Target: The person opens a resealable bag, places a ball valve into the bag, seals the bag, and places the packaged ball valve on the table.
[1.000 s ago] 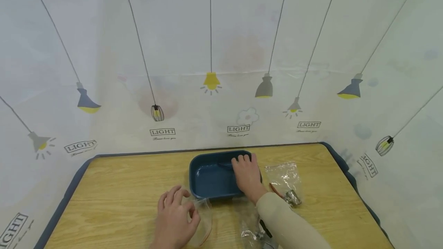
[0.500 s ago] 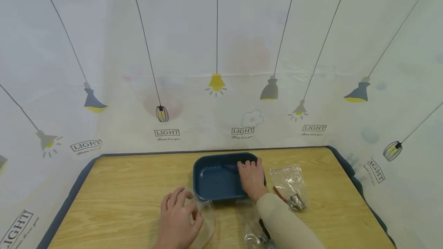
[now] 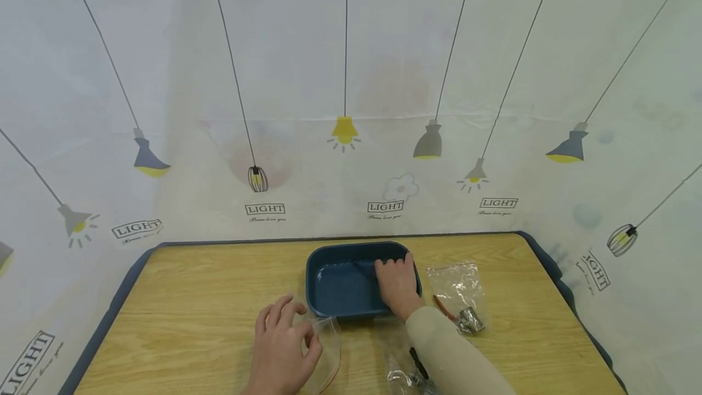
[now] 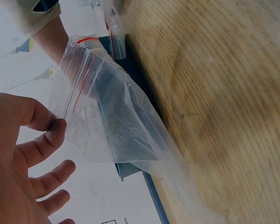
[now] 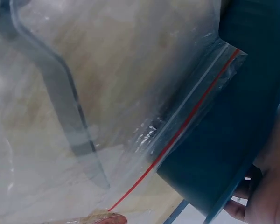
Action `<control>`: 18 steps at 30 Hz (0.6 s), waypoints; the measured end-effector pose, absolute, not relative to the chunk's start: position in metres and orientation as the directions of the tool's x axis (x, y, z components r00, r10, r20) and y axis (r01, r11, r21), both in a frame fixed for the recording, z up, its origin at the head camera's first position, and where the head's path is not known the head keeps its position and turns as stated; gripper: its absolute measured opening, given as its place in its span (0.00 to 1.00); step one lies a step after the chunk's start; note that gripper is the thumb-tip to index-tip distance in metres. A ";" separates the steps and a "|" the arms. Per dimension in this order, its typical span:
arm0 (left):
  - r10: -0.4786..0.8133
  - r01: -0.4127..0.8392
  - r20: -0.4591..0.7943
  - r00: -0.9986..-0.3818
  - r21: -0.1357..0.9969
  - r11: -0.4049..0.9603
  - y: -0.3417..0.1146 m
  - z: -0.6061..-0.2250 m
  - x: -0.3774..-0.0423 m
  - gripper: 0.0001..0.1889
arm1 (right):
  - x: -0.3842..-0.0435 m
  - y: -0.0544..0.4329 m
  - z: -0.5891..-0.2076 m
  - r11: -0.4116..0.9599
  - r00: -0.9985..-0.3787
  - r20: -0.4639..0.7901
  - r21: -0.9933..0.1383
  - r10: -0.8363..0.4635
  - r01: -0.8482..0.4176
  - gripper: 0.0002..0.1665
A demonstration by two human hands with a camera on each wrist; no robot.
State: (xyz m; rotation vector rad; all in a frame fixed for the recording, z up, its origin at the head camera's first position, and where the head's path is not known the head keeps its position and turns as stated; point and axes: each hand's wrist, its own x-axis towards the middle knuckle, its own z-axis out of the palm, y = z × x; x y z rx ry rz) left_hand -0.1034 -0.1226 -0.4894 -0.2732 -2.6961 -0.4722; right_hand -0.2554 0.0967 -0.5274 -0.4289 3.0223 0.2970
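My left hand (image 3: 282, 346) pinches the top edge of a clear zip bag (image 4: 126, 112) between thumb and index finger, its other fingers spread loosely. A red seal line runs across that bag, and nothing distinct shows inside. Ahead of it stands a dark blue rectangular tray (image 3: 345, 291). My right hand (image 3: 397, 285) reaches into the tray's right side with bent fingers. In the right wrist view the fingers (image 5: 240, 207) show beyond the tray rim, beside something dark; whether they hold it I cannot tell.
Right of the tray lies a clear bag (image 3: 455, 282) with metallic pieces and a reddish strip. Another clear bag (image 3: 392, 352) with dark and grey parts lies under the right forearm; a grey bent blade-like piece (image 5: 60, 93) shows through plastic. A lamp-printed curtain (image 3: 307, 157) surrounds the table.
My right hand has shifted from near the tray's far right rim slightly down into the tray, its fingers more bent. The left hand keeps its pinch; the whole view has shifted slightly.
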 end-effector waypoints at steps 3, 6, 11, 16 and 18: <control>0.115 0.243 0.392 -0.913 0.296 0.924 -0.123 -0.489 -0.103 0.19 | -0.253 0.095 -0.528 0.948 -0.957 -0.114 0.146 -0.266 -0.281 0.16; 0.109 0.233 0.374 -0.921 0.304 0.924 -0.123 -0.488 -0.103 0.18 | -0.251 0.092 -0.527 0.955 -0.956 -0.131 0.109 -0.263 -0.277 0.21; 0.111 0.235 0.375 -0.921 0.305 0.923 -0.124 -0.488 -0.103 0.18 | -0.248 0.089 -0.525 0.939 -0.945 -0.096 0.121 -0.311 -0.321 0.20; 0.109 0.226 0.360 -0.927 0.301 0.926 -0.125 -0.487 -0.103 0.17 | -0.246 0.099 -0.518 0.809 -0.821 0.021 0.186 -0.570 -0.557 0.19; 0.108 0.220 0.349 -0.931 0.301 0.928 -0.125 -0.486 -0.102 0.17 | -0.246 0.106 -0.515 0.719 -0.729 0.029 0.193 -0.684 -0.668 0.19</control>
